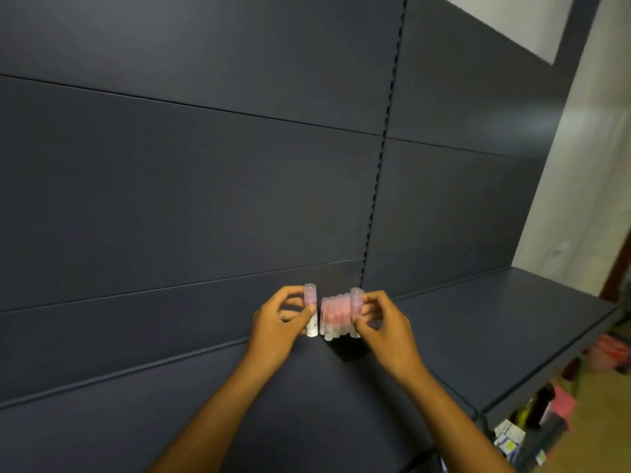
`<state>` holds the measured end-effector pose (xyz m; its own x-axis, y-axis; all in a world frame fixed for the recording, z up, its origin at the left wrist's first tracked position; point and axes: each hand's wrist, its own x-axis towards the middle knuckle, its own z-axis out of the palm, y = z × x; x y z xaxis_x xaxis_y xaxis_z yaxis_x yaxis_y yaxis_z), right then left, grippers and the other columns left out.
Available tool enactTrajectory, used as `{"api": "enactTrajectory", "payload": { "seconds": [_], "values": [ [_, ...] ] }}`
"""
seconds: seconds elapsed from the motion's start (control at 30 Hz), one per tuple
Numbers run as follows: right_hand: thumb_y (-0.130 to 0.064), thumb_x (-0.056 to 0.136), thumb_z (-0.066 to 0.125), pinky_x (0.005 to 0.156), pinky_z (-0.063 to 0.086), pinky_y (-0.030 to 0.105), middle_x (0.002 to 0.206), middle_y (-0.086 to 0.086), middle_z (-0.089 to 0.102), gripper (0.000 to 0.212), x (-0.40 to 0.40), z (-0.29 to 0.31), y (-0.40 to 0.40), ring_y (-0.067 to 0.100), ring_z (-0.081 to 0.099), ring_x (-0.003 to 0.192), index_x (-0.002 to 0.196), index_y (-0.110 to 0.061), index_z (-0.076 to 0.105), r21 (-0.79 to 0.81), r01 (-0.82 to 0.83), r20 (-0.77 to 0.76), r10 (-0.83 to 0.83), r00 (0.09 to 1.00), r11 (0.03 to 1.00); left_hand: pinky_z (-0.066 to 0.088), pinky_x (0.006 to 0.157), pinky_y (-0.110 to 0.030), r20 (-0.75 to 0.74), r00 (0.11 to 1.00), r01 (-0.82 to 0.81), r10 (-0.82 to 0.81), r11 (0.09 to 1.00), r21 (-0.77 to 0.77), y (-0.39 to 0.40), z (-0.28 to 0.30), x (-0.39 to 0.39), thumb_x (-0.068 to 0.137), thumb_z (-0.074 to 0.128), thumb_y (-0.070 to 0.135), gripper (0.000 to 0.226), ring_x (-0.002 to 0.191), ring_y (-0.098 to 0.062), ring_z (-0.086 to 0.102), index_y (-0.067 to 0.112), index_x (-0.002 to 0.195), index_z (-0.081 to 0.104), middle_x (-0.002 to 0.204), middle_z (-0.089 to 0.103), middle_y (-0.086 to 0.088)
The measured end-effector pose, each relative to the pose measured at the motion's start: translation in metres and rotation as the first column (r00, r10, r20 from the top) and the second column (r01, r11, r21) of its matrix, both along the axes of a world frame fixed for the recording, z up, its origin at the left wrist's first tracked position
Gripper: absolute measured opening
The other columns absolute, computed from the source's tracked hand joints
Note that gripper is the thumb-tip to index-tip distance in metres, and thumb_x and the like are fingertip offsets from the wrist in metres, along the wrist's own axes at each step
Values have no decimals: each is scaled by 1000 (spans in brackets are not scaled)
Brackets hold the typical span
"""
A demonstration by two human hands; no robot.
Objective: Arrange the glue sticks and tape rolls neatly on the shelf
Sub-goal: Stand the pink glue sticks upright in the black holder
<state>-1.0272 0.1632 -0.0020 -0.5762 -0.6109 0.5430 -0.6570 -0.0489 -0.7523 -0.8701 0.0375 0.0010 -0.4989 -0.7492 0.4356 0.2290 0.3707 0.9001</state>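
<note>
A: Where were the glue sticks at that moment?

B: Upright on the dark shelf (pixel 495 319), close to where it met the back panel (pixel 205 182). A tight cluster of glue sticks (pixel 336 317) with pink translucent caps and white bodies stood between the two hands, and it was blurred, so I could not count them.

A: And the hands?

B: The left hand (pixel 278 324) pinched a single glue stick (pixel 311 310) between thumb and curled fingers, just to the left of the cluster, with a narrow gap between them. I could not tell whether its base touched the shelf. The right hand (pixel 384 324) had its fingers curled round the rightmost glue stick (pixel 356 302) at the cluster's edge, whose cap stood slightly higher than its neighbours.

A: Any tape rolls?

B: A dark shape (pixel 350 349) lay just in front of the cluster, under the right hand, but it was too dim to say what it was.

A: Anything else around?

B: A slotted upright strip (pixel 386 131) divided the back panel. Down at the lower right, below the shelf, sat pink containers (pixel 611 353) and some small boxes (pixel 510 438), all blurred.
</note>
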Motion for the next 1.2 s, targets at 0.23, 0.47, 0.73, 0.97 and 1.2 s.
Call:
{"api": "enactTrajectory", "payload": {
  "seconds": [0.23, 0.47, 0.73, 0.97, 1.2],
  "values": [
    [1, 83, 69, 68, 51, 15, 87, -3, 65, 31, -59, -11, -25, 11, 61, 76, 99, -23, 58, -60, -1, 40, 3, 999, 998, 59, 68, -32, 43, 997, -59, 65, 990, -129, -25, -3, -71, 84, 75, 15, 24, 74, -17, 69, 21, 106, 66, 93, 69, 1],
    [-8, 88, 67, 70, 56, 22, 87, -2, 64, 48, -106, -8, -47, 9, 65, 79, 122, -34, 47, -67, -75, 43, 77, 996, 995, 58, 65, -30, 86, 990, -83, 109, 961, -264, -27, 1, -111, 86, 71, 16, 35, 68, -17, 65, 33, 115, 60, 89, 64, 2],
    [-13, 86, 71, 69, 57, 27, 88, -4, 65, 40, -156, -15, -57, 12, 66, 82, 115, -33, 51, -109, -322, 51, 329, 943, 940, 56, 75, -35, 83, 942, -287, 324, 912, -294, -3, -6, -154, 81, 74, 24, 22, 79, -11, 65, 34, 96, 62, 90, 66, 8],
    [-10, 87, 70, 64, 58, 29, 85, -8, 62, 41, -197, -36, -52, 13, 65, 78, 115, -32, 51, -129, -390, 61, 400, 914, 912, 45, 80, -23, 129, 833, -435, 539, 780, -451, 26, -22, -193, 87, 69, 38, 13, 95, -5, 54, 35, 98, 62, 92, 64, 20],
    [-7, 85, 73, 62, 56, 24, 86, -5, 63, 43, -200, -55, -65, 12, 66, 79, 118, -26, 53, -146, -455, 85, 469, 879, 878, 45, 85, -33, 179, 691, -506, 700, 645, -573, 19, -41, -205, 86, 62, 48, 20, 98, -10, 50, 36, 101, 63, 95, 65, 21]
  ]
}}
